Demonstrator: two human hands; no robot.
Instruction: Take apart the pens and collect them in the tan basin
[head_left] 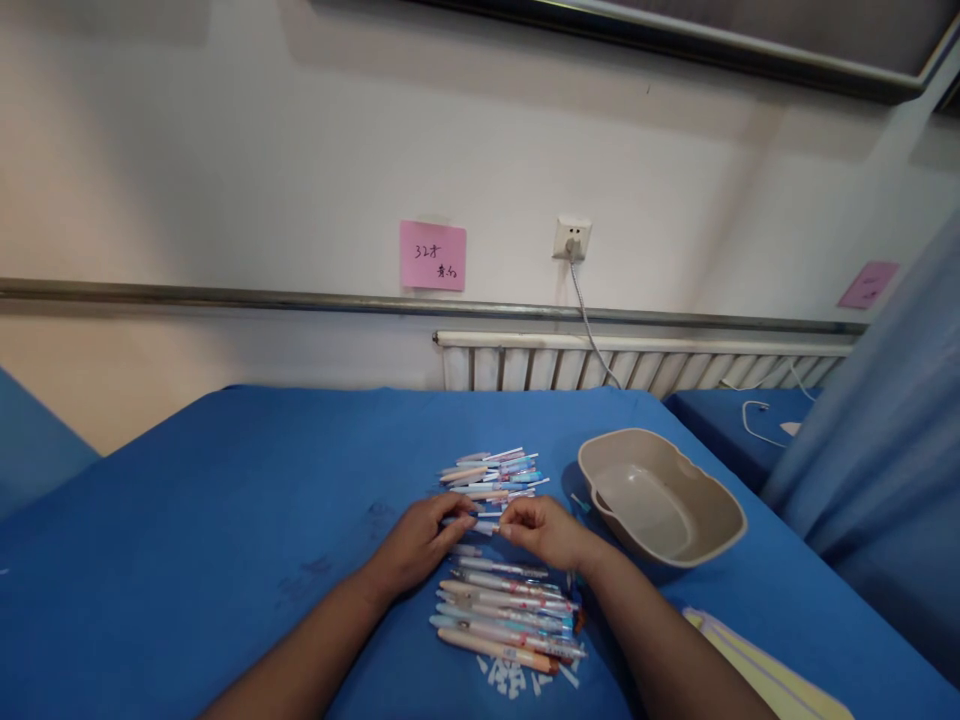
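Observation:
Between my two hands is a pale pen point(480, 526) lying crosswise. My left hand point(427, 535) closes its thumb and fingers on the left end of it. At the other end, the fingertips of my right hand point(544, 530) pinch the pen's tip. Beyond my hands lies a loose pile of pens point(495, 475) in pastel colours. Nearer to me, several assembled-looking pens point(510, 610) lie side by side in a row. Small white pieces point(510, 675) are scattered at the near end of that row.
An open beige plastic basin point(652, 500) stands right of the pens on the blue cloth point(262, 500). A yellow folded item point(765, 670) lies at the lower right. Behind the table are a white radiator point(540, 365) and a wall socket point(572, 240) with a plugged-in cable.

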